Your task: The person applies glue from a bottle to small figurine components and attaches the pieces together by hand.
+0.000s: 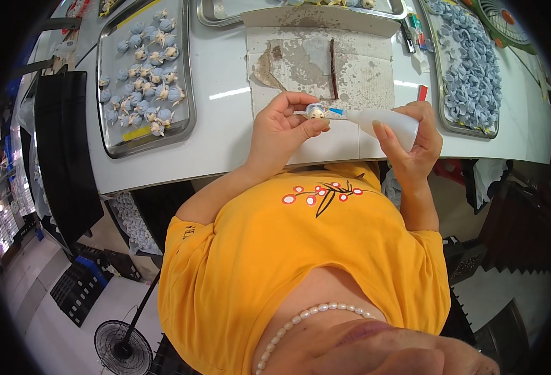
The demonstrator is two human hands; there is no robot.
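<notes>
Between the thumb and fingers of my left hand (286, 125) is a small doll head (316, 111) with a pale face and light blue hair. My right hand (415, 139) grips a white squeeze bottle (388, 125), tilted on its side. Its blue nozzle tip (336, 111) points left and comes right up to the doll head; whether it touches cannot be made out. Both hands are above the near edge of the white table, in front of a stained cardboard sheet (363, 78).
On the left a metal tray (191, 106) holds many small blue-and-cream figure parts. Another tray (469, 130) on the right is heaped with light blue pieces (469, 69). A third tray (216, 22) stands at the back. A green fan (503, 22) sits at the far right.
</notes>
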